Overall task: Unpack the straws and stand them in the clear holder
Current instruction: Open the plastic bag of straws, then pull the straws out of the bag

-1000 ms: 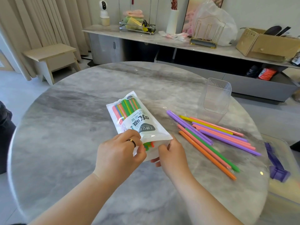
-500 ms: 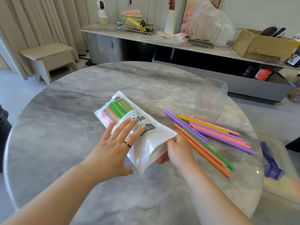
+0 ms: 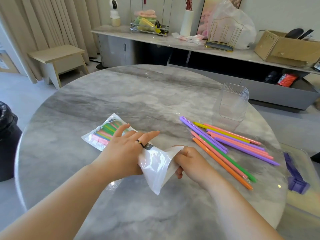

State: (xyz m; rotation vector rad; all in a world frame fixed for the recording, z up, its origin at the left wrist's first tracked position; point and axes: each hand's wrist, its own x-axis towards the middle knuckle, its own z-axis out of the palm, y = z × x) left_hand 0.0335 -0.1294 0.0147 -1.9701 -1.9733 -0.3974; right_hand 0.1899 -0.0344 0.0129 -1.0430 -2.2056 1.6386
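A white plastic straw pack [image 3: 103, 134] with coloured straws inside lies on the round marble table [image 3: 155, 94]. My left hand [image 3: 124, 149] presses flat on its middle, fingers spread. My right hand [image 3: 188, 161] pinches the pack's empty near end [image 3: 155, 167] and lifts it off the table. Several loose straws [image 3: 226, 144] in purple, pink, orange, green and yellow lie to the right. The clear ribbed holder [image 3: 230, 106] stands upright behind them, nothing in it.
A purple plastic piece [image 3: 296, 177] rests on a clear surface past the table's right edge. A black bin [image 3: 7, 135] stands at the left. A wooden stool [image 3: 58, 61] and a long low sideboard [image 3: 190, 47] with clutter are beyond the table.
The pack has turned and slid left. My left hand went from gripping its end to pressing flat on it. My right hand has pulled the near end up and back.
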